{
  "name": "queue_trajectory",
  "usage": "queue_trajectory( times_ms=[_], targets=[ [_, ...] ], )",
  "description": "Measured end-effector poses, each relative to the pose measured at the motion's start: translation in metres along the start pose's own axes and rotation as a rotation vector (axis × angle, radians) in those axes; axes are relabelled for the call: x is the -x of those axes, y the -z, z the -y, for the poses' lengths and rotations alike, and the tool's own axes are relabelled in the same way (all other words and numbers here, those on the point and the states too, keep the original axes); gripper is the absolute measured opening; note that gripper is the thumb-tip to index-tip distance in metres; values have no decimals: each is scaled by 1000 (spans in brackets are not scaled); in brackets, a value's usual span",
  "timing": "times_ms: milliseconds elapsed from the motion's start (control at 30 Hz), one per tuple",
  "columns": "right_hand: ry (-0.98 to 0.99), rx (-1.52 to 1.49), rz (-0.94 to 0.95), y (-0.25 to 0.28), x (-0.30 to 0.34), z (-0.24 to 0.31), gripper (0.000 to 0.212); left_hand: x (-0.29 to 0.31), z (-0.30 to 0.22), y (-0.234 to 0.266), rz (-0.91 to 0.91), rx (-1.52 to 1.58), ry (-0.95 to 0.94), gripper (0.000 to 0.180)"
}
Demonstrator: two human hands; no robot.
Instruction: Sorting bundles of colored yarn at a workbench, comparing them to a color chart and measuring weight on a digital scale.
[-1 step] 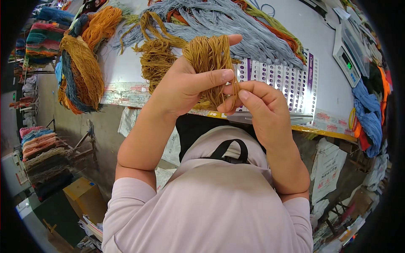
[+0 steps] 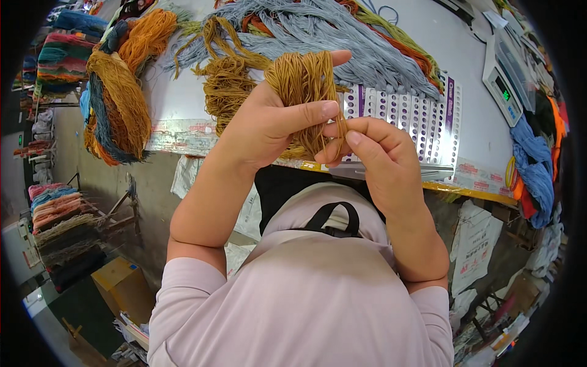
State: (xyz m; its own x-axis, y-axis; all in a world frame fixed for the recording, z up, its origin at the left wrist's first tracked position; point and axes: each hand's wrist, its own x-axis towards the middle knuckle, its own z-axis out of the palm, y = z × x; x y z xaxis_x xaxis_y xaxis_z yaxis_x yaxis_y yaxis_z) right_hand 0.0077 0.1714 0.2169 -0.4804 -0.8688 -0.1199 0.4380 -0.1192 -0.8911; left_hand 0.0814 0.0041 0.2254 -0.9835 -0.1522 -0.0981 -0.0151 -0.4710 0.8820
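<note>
A golden-brown skein of thread point(image 2: 301, 76) hangs draped over my left hand point(image 2: 266, 125), whose thumb presses across its front while a fingertip sticks out beyond the top. Just to the right, my right hand point(image 2: 384, 150) pinches a few loose strands of that skein between thumb and fingers, drawing them a little apart from the bundle. Behind my left wrist, more golden-brown thread point(image 2: 226, 92) lies in a curly heap on the white table point(image 2: 177, 116). Beneath and beyond my right hand are white cards with rows of punched holes point(image 2: 409, 116).
Long pale-blue skeins point(image 2: 293, 40) spread over the far table, with orange and green ones beside them. Orange, brown and blue hanks point(image 2: 122, 104) hang over the left edge. A digital scale point(image 2: 504, 85) stands at right, near hanging blue thread point(image 2: 532, 165). A cardboard box point(image 2: 125, 287) sits lower left.
</note>
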Motion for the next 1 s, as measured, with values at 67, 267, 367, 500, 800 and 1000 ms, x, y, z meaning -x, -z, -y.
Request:
queue_trajectory(
  times_ms=[67,267,367,500,800,1000],
  targets=[
    [0,-22,3,1,0,0,23,0,-1,-1,6,-7,-3,67],
    [1,-37,-17,4,-1,-3,22,-2,-2,0,15,-145,-46,59],
    [-31,-32,-57,1,-2,1,20,0,-7,-2,8,-166,-48,53],
    [-59,-35,-114,-7,-5,3,20,1,-10,0,43,-173,-42,50],
    [-88,51,-199,-11,-7,3,13,4,-12,4,40,-137,-13,51],
    [57,21,-255,-9,-11,-5,9,5,-14,12,86,-172,-22,65]
  ],
)
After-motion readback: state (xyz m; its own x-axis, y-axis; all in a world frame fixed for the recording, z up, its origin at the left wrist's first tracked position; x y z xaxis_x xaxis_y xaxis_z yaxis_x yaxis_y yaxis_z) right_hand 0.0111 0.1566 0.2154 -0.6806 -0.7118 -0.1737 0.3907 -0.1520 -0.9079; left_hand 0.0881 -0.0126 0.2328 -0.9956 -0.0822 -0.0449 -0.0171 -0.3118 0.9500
